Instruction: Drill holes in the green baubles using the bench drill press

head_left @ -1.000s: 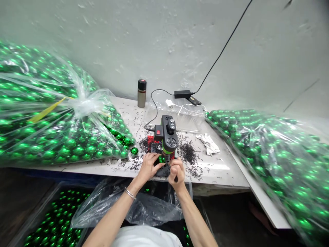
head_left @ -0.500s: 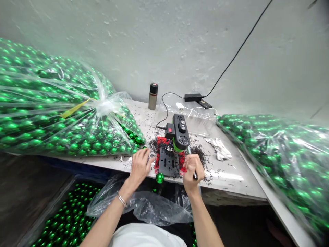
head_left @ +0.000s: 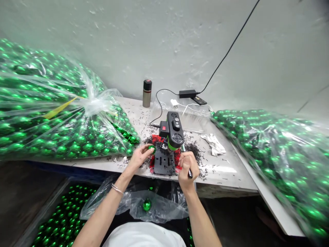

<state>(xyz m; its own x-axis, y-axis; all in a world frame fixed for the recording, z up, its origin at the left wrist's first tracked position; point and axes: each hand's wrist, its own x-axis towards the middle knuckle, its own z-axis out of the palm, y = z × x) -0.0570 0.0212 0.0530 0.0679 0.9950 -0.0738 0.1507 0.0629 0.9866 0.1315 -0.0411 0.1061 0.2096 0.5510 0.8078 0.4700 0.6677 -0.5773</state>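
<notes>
My left hand (head_left: 139,157) pinches a shiny green ball (head_left: 152,148) at the left side of a small bench drill press (head_left: 175,132). The fingers cover part of this ball. My right hand (head_left: 188,168) is wrapped round the drill press's lever handle (head_left: 190,174), whose black end sticks out below the fist. Between my hands lies the slotted black base plate (head_left: 164,168), with red material (head_left: 178,157) showing around it. Another green ball (head_left: 146,205) is below the table edge, over a clear plastic sheet or bag (head_left: 159,210).
Big clear bags of green balls stand left (head_left: 51,113) and right (head_left: 269,147). Black shavings (head_left: 192,152) surround the machine. Behind are a bottle (head_left: 147,96), a power adapter (head_left: 187,93) with its cord, and white gloves (head_left: 214,144). Loose balls (head_left: 61,212) fill a container lower left.
The ball at the base plate's front edge has dropped onto or above the plastic below. My left hand, empty before, now holds another green ball. My right hand stays on the lever.
</notes>
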